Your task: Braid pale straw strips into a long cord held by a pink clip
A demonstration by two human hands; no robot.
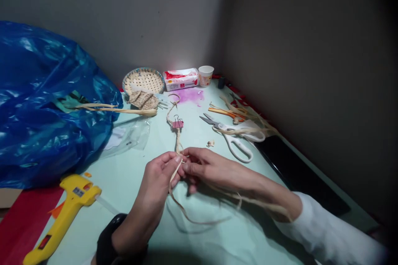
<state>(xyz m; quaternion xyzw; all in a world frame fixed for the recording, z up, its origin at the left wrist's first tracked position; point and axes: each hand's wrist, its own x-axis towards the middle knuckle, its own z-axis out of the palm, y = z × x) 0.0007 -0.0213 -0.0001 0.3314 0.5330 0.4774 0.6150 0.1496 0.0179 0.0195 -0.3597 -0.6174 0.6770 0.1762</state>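
The left hand [155, 180] has its thumb and fingertips pressed together, pinching the near end of a pale braid [178, 137]. The right hand [214, 169] meets it there, thumb and forefinger pinching the strands; its lower fingers are partly hidden. The braid lies in the middle of the bench [121, 169], running away from the fingertips to a pink clip [178, 124] and curling on beyond it. One loose strand [186, 216] hangs from the fingers and curves to the right over the bench, and others trail beneath the right forearm.

To the right of the braid lie white-handled scissors [222, 126], with more pale strips across their handles, and a flat black slab [298, 167] beyond the right forearm. To the left are a yellow glue gun [66, 210] and a big blue plastic bag [46, 124]. Along the back stand a round basket [143, 78], a tissue pack [181, 80] and a paper cup [205, 77]. A small woven piece [144, 100] lies against the basket.
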